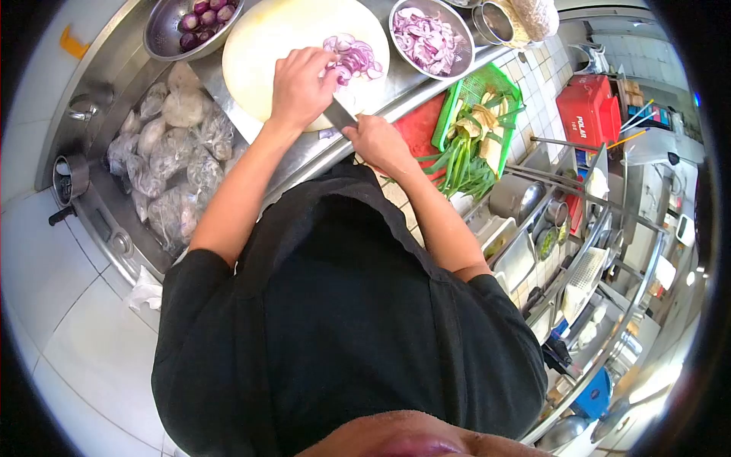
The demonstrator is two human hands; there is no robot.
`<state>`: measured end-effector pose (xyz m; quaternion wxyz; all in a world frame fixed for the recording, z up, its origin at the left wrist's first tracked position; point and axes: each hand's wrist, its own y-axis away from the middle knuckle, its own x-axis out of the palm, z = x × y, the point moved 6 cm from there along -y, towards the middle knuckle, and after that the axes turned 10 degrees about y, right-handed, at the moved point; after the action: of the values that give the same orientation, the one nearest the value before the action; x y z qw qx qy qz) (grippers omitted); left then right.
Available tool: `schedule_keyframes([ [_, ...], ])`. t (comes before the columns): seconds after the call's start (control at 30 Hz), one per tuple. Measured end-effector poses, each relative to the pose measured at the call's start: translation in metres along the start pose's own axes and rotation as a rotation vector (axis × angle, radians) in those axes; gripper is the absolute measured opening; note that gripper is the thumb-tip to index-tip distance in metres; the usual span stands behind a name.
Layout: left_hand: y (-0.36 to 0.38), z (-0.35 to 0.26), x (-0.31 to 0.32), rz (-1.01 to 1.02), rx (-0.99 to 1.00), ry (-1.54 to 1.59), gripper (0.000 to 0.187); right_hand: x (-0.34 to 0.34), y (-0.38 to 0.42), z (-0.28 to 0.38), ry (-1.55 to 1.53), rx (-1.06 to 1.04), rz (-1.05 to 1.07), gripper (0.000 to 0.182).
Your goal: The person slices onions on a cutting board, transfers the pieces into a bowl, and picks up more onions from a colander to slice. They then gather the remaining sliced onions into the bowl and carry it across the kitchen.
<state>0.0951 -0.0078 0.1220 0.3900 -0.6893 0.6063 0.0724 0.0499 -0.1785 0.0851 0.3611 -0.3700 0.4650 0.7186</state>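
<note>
A round cream cutting board [263, 46] lies on the steel counter with sliced red onion [356, 59] near its right side. My left hand [302, 85] is over the board, fingers curled and closed at the edge of the slices. They seem to grip a piece of onion, mostly hidden under them. My right hand [381, 143] is closed around the handle of a knife [339, 114]. Its blade points toward my left hand, close to the thumb. A steel bowl of sliced onion [431, 42] stands right of the board; a steel colander [169, 42] at the left holds whole peeled onions [199, 23].
Bagged food [171, 145] fills the sink at the left, below a faucet [82, 110]. A green basket [487, 80] with scallions [464, 156] sits lower right beside the counter edge. Steel racks [594, 266] with pans and a red cooler [585, 110] stand farther right.
</note>
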Motion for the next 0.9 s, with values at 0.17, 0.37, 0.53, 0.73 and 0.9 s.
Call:
schedule_keyframes([
  [0.17, -0.024, 0.033, 0.072, 0.700, -0.380, -0.384, 0.040, 0.035, -0.002, -0.003, -0.037, -0.025, 0.018, 0.040],
  [0.37, -0.029, 0.047, 0.077, 0.510, -0.395, -0.280, 0.033, 0.030, -0.005, -0.008, -0.048, 0.007, 0.076, 0.042],
  [0.53, -0.046, 0.029, 0.020, 0.204, -0.263, -0.109, 0.035, 0.015, -0.012, -0.014, -0.062, 0.035, 0.103, 0.043],
  [0.73, 0.011, 0.048, 0.016, 0.683, -0.298, -0.483, 0.023, 0.002, -0.031, -0.032, -0.067, 0.070, 0.023, 0.044],
  [0.9, 0.049, 0.062, 0.031, 0.513, -0.251, -0.287, 0.037, -0.003, -0.020, -0.022, -0.037, 0.106, 0.038, 0.040],
])
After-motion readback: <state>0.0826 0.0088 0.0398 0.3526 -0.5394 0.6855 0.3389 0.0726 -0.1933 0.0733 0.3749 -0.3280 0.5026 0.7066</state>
